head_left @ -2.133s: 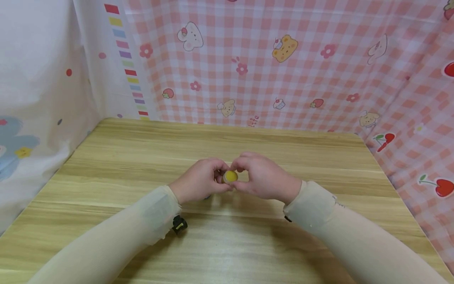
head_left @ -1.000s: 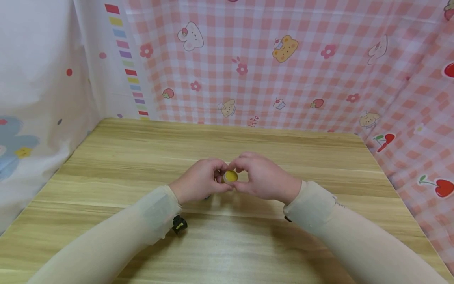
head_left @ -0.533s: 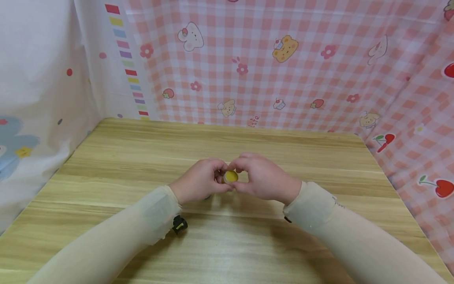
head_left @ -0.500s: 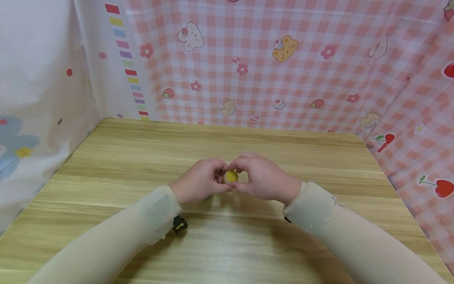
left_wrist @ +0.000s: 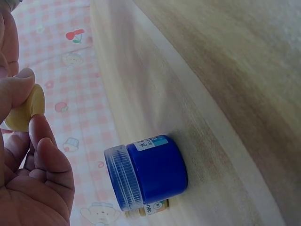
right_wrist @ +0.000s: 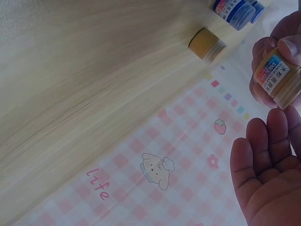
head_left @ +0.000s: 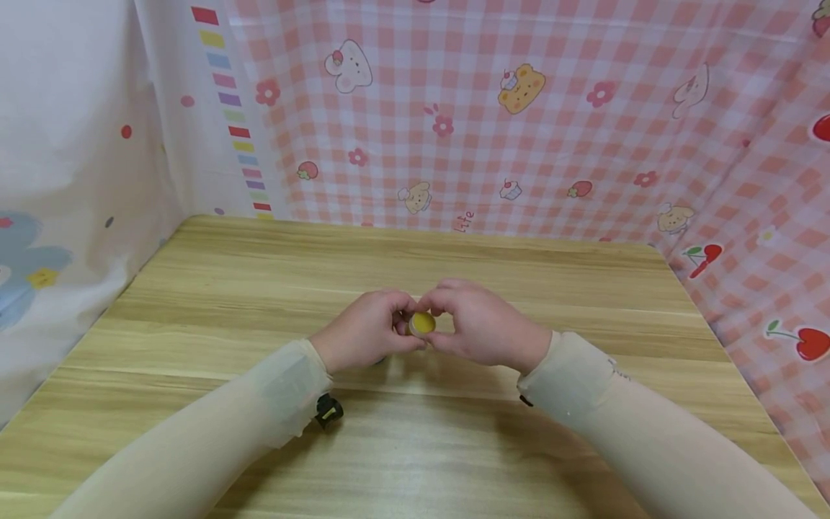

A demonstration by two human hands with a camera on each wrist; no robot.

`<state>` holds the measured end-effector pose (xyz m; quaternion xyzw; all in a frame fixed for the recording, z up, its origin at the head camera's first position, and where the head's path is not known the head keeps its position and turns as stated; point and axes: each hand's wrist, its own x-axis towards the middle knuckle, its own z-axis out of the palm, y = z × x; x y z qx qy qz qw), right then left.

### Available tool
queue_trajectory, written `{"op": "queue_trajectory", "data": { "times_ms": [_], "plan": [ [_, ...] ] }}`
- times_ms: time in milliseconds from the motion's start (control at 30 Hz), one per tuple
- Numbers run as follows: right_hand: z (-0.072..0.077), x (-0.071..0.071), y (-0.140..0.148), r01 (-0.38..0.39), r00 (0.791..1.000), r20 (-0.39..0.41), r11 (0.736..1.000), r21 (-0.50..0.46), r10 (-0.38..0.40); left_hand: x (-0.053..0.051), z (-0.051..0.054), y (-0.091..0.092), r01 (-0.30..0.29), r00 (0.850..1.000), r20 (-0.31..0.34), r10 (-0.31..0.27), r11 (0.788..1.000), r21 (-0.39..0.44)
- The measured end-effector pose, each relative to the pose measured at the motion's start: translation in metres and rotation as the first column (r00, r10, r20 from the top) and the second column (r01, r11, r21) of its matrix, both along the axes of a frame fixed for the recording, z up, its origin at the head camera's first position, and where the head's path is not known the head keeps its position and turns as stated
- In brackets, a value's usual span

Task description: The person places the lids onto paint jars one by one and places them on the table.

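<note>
A small paint jar [right_wrist: 269, 76] of yellow-ochre gouache, labelled and with a clear ribbed lid [right_wrist: 288, 92], is held above the table. My left hand [head_left: 366, 329] grips its body, and the lid end faces right. In the head view the thumb and forefinger of my right hand [head_left: 483, 324] pinch around the lid; in the right wrist view its other fingers extend loosely. Under the left hand stands a blue paint jar [left_wrist: 157, 169] with a clear lid. Another yellow jar [right_wrist: 203, 43] stands near it.
The wooden table [head_left: 415, 447] stretches around both hands. Two blue jars [right_wrist: 230, 12] stand together in the right wrist view, mostly hidden by the left hand in the head view. A pink checked cloth [head_left: 402, 108] hangs behind and on the right, a white one on the left.
The right forefinger has shifted slightly left along the lid since the oldest frame, and the jar has tilted a touch. Otherwise both hands stay in place.
</note>
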<state>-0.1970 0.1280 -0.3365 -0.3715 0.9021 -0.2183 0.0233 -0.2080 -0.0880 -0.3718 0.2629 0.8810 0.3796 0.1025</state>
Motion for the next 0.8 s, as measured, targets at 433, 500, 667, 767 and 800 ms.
{"op": "queue_trajectory", "data": {
  "times_ms": [433,500,667,767,800],
  "plan": [
    [-0.0002,-0.0004,0.0001,0.001,1.0,0.013,1.0,0.019,-0.001,-0.0002,-0.0007,0.0001,-0.004,1.0,-0.006,0.004,1.0,-0.004],
    [-0.0001,-0.0004,-0.0001,0.005,1.0,0.017,1.0,0.028,-0.006,0.0,-0.0005,0.0004,-0.005,1.0,-0.001,0.005,1.0,-0.002],
    [-0.0003,-0.0004,-0.0003,0.012,1.0,0.026,0.999,0.042,-0.013,0.001,0.0001,0.0008,-0.01,1.0,0.008,0.01,1.0,-0.003],
    [-0.0005,-0.0004,0.0002,0.01,1.0,0.025,0.999,0.036,-0.01,0.001,-0.0001,0.0007,-0.009,1.0,0.006,0.009,1.0,-0.006],
    [-0.0003,-0.0004,0.0004,0.007,1.0,0.025,0.999,0.031,-0.008,0.0009,-0.0002,0.0006,-0.01,1.0,0.003,0.01,1.0,-0.006]
  ]
}}
